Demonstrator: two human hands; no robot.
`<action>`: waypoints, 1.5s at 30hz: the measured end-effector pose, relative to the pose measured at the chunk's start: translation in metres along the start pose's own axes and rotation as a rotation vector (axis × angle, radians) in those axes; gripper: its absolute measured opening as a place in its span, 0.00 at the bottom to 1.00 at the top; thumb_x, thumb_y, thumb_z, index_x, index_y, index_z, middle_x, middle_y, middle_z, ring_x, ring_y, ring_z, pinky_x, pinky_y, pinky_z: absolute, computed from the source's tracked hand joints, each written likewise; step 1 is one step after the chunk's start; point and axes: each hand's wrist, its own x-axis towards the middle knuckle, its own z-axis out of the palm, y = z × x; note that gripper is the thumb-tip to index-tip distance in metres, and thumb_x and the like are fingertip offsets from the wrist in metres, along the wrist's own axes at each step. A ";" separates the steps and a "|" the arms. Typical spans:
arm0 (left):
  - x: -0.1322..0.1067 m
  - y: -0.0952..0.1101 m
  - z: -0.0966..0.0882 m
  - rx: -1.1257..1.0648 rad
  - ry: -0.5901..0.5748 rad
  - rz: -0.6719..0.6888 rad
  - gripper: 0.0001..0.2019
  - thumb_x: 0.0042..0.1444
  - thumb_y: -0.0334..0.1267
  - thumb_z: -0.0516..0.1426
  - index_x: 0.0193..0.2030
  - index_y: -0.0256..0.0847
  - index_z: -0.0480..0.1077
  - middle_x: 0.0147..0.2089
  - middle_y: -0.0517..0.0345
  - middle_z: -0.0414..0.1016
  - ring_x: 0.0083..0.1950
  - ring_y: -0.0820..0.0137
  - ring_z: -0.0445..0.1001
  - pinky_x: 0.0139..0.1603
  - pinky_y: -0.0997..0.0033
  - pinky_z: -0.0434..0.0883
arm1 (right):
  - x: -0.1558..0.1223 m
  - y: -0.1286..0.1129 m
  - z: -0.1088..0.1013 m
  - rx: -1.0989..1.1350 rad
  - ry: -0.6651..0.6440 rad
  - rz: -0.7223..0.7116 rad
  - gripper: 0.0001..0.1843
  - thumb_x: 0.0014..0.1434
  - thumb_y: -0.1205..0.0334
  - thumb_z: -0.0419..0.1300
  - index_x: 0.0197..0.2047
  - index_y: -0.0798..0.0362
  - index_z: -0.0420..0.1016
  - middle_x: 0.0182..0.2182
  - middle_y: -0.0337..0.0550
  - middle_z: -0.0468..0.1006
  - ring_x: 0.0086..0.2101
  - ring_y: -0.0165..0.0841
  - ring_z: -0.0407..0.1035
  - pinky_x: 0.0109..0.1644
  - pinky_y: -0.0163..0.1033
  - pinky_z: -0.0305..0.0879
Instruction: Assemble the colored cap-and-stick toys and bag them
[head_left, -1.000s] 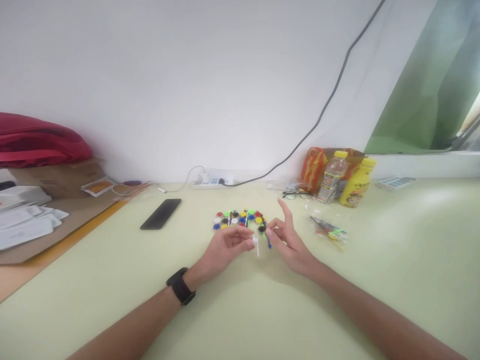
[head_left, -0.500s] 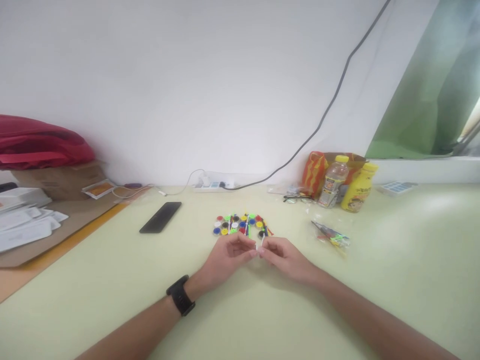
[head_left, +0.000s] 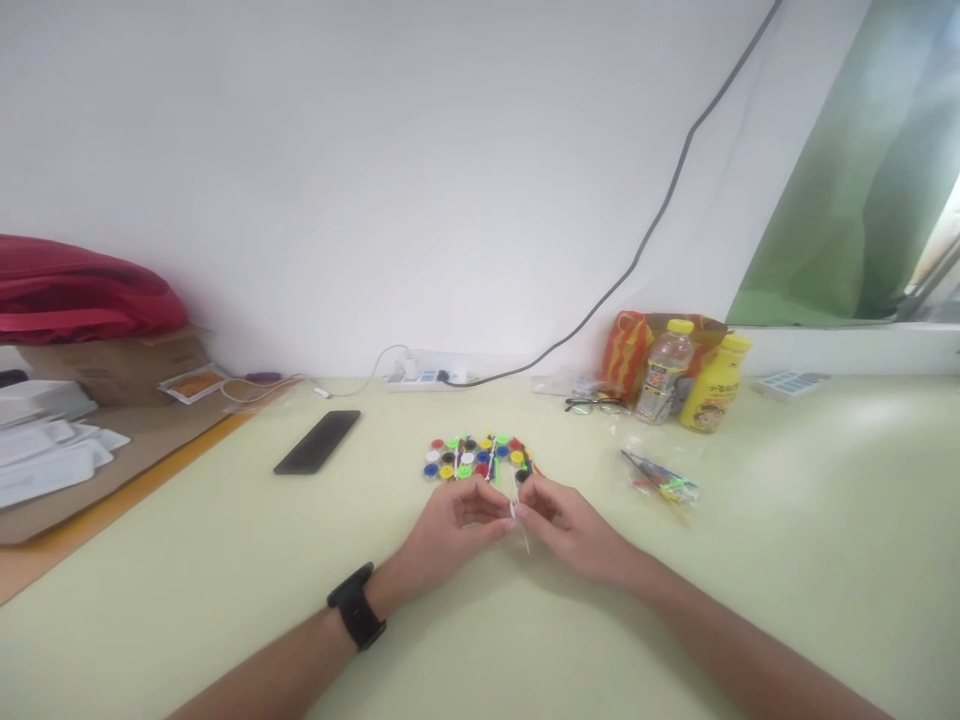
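My left hand (head_left: 450, 530), with a black watch on its wrist, and my right hand (head_left: 574, 530) meet fingertip to fingertip over the pale green table (head_left: 480, 640). Both pinch a thin white stick (head_left: 519, 522) that pokes out below the fingers. Just beyond them lies a cluster of small round paint pots (head_left: 478, 457) in red, blue, green, yellow, black and white, with small coloured brushes lying among them.
A black phone (head_left: 316, 441) lies to the left, a clear packet of coloured brushes (head_left: 660, 478) to the right. Bottles (head_left: 705, 382), glasses (head_left: 592, 405) and a power strip (head_left: 424, 376) stand along the wall. Papers and a cardboard box (head_left: 112, 365) sit at far left.
My right hand, a second ago spread with a finger raised near a blue brush, has closed and met the left hand on the white stick. Both hands have since stayed together.
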 end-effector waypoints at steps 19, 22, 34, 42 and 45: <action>0.002 -0.010 -0.011 0.741 0.125 0.184 0.08 0.67 0.36 0.59 0.52 0.47 0.74 0.54 0.53 0.78 0.61 0.58 0.71 0.66 0.52 0.69 | 0.020 0.056 -0.072 -0.890 0.294 0.246 0.11 0.69 0.67 0.54 0.33 0.50 0.66 0.32 0.46 0.78 0.33 0.38 0.72 0.36 0.40 0.55; 0.003 -0.008 -0.007 0.812 0.090 0.201 0.15 0.68 0.37 0.57 0.60 0.47 0.73 0.61 0.52 0.76 0.67 0.55 0.67 0.70 0.48 0.66 | 0.019 0.055 -0.072 -0.951 0.256 0.278 0.10 0.69 0.67 0.55 0.33 0.50 0.68 0.35 0.47 0.79 0.36 0.39 0.73 0.36 0.40 0.55; 0.008 -0.005 0.001 0.976 -0.153 0.209 0.33 0.70 0.52 0.56 0.79 0.49 0.58 0.77 0.47 0.63 0.77 0.37 0.53 0.76 0.29 0.52 | 0.020 0.057 -0.019 -0.863 0.227 -0.202 0.20 0.74 0.66 0.50 0.63 0.49 0.74 0.59 0.52 0.79 0.56 0.46 0.70 0.57 0.52 0.67; 0.008 -0.001 0.003 0.961 -0.123 0.253 0.31 0.67 0.46 0.59 0.76 0.50 0.61 0.74 0.49 0.67 0.75 0.41 0.57 0.74 0.33 0.56 | 0.031 0.066 -0.025 -0.840 0.235 -0.168 0.17 0.72 0.69 0.52 0.52 0.49 0.81 0.51 0.51 0.82 0.52 0.45 0.71 0.55 0.51 0.68; 0.009 -0.002 0.004 0.987 -0.118 0.293 0.25 0.68 0.38 0.56 0.71 0.51 0.66 0.69 0.51 0.72 0.70 0.46 0.63 0.73 0.37 0.59 | 0.033 0.066 -0.026 -0.833 0.223 -0.164 0.14 0.70 0.70 0.55 0.47 0.48 0.81 0.46 0.49 0.82 0.48 0.43 0.71 0.53 0.48 0.68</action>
